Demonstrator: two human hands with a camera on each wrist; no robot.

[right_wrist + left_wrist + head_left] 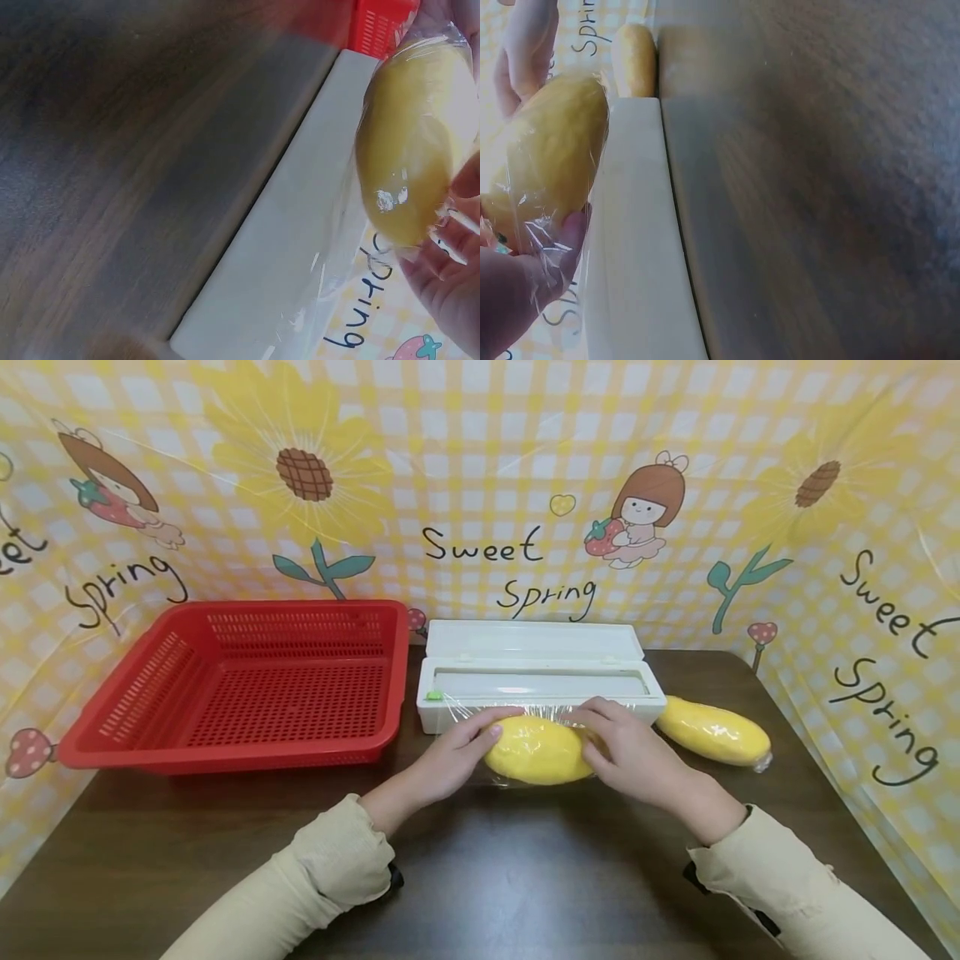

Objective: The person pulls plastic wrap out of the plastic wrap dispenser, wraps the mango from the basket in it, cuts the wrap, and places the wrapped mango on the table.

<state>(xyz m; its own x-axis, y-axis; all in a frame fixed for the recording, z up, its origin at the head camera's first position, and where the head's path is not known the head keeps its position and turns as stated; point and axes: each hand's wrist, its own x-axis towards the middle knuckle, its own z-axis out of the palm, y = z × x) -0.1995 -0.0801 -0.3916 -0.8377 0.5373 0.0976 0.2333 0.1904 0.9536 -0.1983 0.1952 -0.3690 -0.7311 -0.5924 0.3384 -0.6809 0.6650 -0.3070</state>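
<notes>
A yellow oblong fruit [538,750], smooth and partly covered in clear cling film, is held up in front of a white film dispenser [540,687]. My left hand [457,755] grips its left end, thumb on the near side. The right hand [636,752] holds the opposite end, with the thumb low and the fingers behind. Film runs taut from the dispenser to the fruit. In the left wrist view, wrinkled film shows over the left hand [544,277]. Loose film hangs around the fruit [416,142] in the right wrist view, near the right hand's fingers.
At the left stands a red slotted basket [300,747]. Another yellow oblong fruit [716,732], wrapped in film, lies right of the dispenser. The dispenser's lid [532,639] is raised, and a green slider [434,696] sits at its left. A patterned cloth [480,485] hangs behind.
</notes>
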